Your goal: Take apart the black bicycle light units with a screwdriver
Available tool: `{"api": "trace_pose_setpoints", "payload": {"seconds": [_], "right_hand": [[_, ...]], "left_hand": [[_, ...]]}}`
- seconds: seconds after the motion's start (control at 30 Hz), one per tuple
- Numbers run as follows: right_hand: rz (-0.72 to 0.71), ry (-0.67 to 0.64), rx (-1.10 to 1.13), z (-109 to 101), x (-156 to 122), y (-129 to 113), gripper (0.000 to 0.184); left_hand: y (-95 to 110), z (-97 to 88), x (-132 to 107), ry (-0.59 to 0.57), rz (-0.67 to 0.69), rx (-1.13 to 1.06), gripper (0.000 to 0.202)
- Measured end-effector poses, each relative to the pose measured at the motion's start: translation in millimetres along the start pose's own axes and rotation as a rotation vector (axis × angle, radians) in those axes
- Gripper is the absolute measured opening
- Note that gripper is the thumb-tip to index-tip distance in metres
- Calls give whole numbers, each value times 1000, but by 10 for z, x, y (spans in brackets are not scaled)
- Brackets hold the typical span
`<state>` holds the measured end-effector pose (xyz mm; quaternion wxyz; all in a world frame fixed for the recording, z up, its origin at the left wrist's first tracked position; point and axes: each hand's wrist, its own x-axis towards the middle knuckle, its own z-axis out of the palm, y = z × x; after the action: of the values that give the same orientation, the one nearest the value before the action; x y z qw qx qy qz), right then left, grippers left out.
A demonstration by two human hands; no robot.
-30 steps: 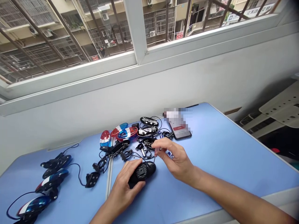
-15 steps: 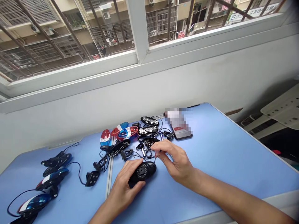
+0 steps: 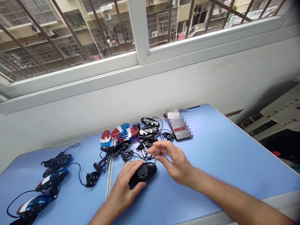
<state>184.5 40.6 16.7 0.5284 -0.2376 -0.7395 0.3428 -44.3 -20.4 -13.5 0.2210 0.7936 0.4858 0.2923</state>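
My left hand point(image 3: 126, 179) is wrapped around a black oval light housing point(image 3: 150, 170), which lies underside up on the blue table and shows a square mount with ridges around it. Above the housing's right end is my right hand point(image 3: 170, 159), its thumb and fingers pinching the clear, pinkish handle of a small screwdriver point(image 3: 157, 152). The thin shaft points down to the edge of the housing; whether its tip sits in a screw is too small to tell. A black cable runs from the housing's far side among the loose parts.
Beyond my hands lie red-and-blue light covers point(image 3: 128, 133), opened black housings point(image 3: 148, 131) and black clamps point(image 3: 127, 154). A phone point(image 3: 181, 132) rests at the back. Several finished-looking lights point(image 3: 35, 203) with cables are at the left. A wall and window stand behind the table.
The fingers of my right hand have shifted and loosened slightly around the screwdriver handle, showing more of it. My left hand and the housing stay in place.
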Motion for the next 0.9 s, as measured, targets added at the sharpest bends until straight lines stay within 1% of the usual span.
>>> {"api": "trace_pose_setpoints", "payload": {"seconds": [0.07, 0.17, 0.27, 0.33, 0.43, 0.53, 0.6, 0.7, 0.77, 0.83, 0.9], "right_hand": [[12, -50, 14, -37, 26, -7, 32], [-28, -83, -95, -80, 63, 6, 25], [-111, -21, -170, -87, 79, 34, 19], [-116, 11, -170, -88, 85, 41, 17], [-86, -16, -126, -110, 106, 18, 23], [-107, -43, -126, -134, 123, -12, 28], [-121, -22, -149, -133, 116, -15, 25], [-115, 64, -161, -108, 83, 0, 22], [-84, 100, -118, -88, 62, 5, 28], [-45, 95, -41, -76, 54, -3, 37], [-27, 71, 2, -72, 59, -17, 35]], "left_hand": [[0, -3, 0, 0, 7, 0, 55], [0, -8, 4, -3, 17, 0, 57], [5, -11, 10, -11, 24, -1, 57], [11, -13, 11, -18, 13, 0, 56], [16, -12, 8, -25, -23, 5, 54], [15, -10, 7, -14, -30, 3, 52], [15, -9, 8, -4, -17, 0, 52], [19, -9, 9, -3, -14, 2, 52], [24, -11, 8, -7, -21, 4, 53], [28, -12, 7, -7, -22, 1, 53], [27, -12, 7, -5, -18, -5, 54]]}}
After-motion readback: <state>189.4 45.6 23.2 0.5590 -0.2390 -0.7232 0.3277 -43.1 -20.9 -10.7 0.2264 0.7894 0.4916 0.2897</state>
